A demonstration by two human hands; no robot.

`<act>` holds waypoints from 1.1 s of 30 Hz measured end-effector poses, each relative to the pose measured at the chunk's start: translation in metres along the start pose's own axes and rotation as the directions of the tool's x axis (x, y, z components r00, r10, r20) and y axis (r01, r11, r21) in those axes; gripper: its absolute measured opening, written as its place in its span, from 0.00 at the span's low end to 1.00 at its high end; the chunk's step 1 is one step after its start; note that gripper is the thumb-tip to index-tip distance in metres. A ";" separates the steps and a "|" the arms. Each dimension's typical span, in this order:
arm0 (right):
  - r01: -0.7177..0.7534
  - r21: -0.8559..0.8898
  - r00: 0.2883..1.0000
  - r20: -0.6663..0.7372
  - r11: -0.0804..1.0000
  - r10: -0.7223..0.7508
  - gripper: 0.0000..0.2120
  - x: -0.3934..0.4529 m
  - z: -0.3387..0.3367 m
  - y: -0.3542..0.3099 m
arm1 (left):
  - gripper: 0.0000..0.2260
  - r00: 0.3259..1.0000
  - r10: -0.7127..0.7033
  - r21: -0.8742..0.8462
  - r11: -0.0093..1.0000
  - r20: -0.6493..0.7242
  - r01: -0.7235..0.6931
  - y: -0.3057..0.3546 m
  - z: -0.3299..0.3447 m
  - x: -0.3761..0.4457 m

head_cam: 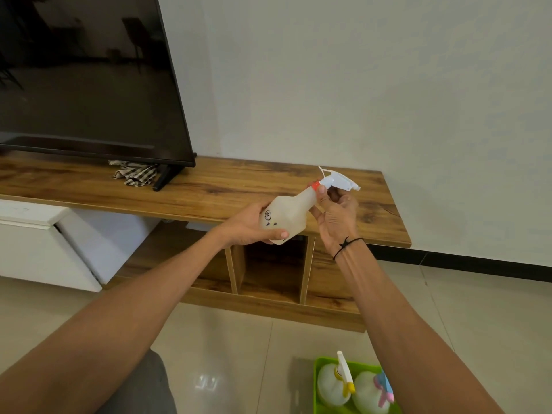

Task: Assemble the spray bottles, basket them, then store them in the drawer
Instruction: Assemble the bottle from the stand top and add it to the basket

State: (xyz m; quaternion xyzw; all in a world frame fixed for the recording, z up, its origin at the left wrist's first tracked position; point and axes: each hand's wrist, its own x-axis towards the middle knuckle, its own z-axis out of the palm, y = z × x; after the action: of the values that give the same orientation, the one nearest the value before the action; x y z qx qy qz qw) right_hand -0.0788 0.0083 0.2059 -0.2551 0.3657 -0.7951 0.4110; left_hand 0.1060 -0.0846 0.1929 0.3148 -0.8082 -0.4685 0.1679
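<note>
Hands raised above wooden TV bench (227, 186). Left hand (254, 224) grips translucent white plastic bottle (291, 215) by its body, tilted; right hand (336, 212) pinches orange collar (315, 185) under white trigger sprayer (340, 180). Green plastic basket (321, 361) on floor holds two bottles.

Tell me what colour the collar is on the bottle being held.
Orange-red collar, clearest in the head view.
</note>
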 end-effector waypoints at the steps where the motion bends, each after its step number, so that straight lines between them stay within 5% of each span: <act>1: 0.000 -0.033 1.000 -0.022 0.999 -0.001 0.19 0.001 0.000 -0.002 | 0.38 1.000 0.013 0.042 0.999 -0.029 -0.012 0.000 0.003 0.001; 8: 0.018 -0.168 0.998 -0.061 0.986 -0.029 0.18 0.002 -0.005 -0.016 | 0.49 0.992 0.001 0.187 0.982 -0.122 0.022 -0.001 0.024 0.006; 13: 0.055 -0.299 0.998 0.004 0.953 -0.057 0.18 -0.008 -0.018 -0.021 | 0.46 0.994 -0.063 0.098 0.993 -0.094 0.072 0.009 0.046 -0.003; 18: 0.103 -0.440 0.995 0.054 0.892 -0.088 0.22 -0.019 -0.035 -0.030 | 0.45 0.992 0.012 0.299 0.954 -0.125 0.026 0.011 0.069 -0.003; 26: 0.161 -0.676 0.986 0.139 0.719 -0.090 0.15 -0.043 -0.090 -0.046 | 0.46 0.998 -0.006 0.259 0.966 -0.065 0.023 0.010 0.143 0.004; 33: 0.108 -0.728 0.992 0.125 0.677 -0.023 0.19 -0.065 -0.152 -0.042 | 0.45 0.999 -0.043 0.170 0.984 -0.012 0.045 -0.013 0.212 0.002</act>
State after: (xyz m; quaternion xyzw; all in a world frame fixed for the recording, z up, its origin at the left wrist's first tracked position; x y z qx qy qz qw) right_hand -0.1709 0.1358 0.1410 -0.4528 0.6215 -0.5820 0.2645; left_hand -0.0107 0.0479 0.0750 0.3478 -0.8374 -0.3999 0.1335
